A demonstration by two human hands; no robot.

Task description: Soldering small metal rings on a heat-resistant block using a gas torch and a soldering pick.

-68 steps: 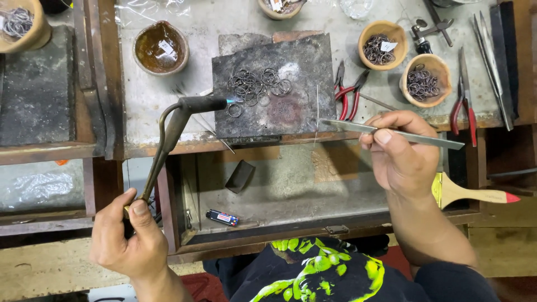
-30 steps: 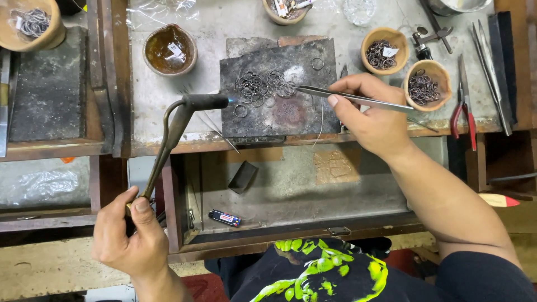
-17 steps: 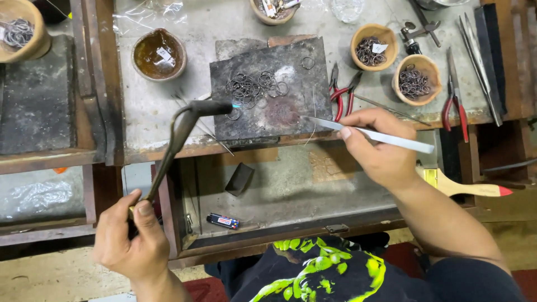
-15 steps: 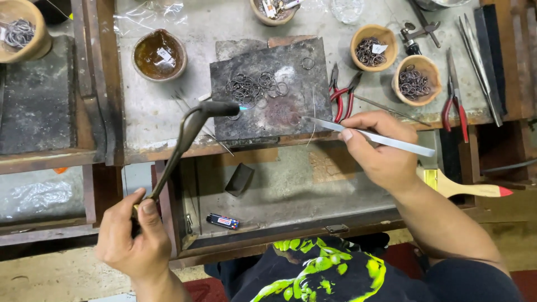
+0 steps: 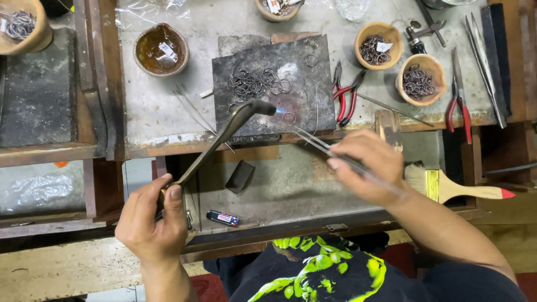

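My left hand [image 5: 151, 221] gripping torch [image 5: 224, 134], flame playing on ring [image 5: 288, 118] near dark slab's [image 5: 302, 61] front edge; right hand [image 5: 366, 165] pinching tweezers [image 5: 321, 142], tips nearing ring for steadying.

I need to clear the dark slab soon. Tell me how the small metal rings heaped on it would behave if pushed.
The small metal rings are thin open wire loops, so probably very light, scattering easily. Heaped and overlapping, they may snag and drag together. Lying flat on the dark soldering slab, they would likely slide, not roll.
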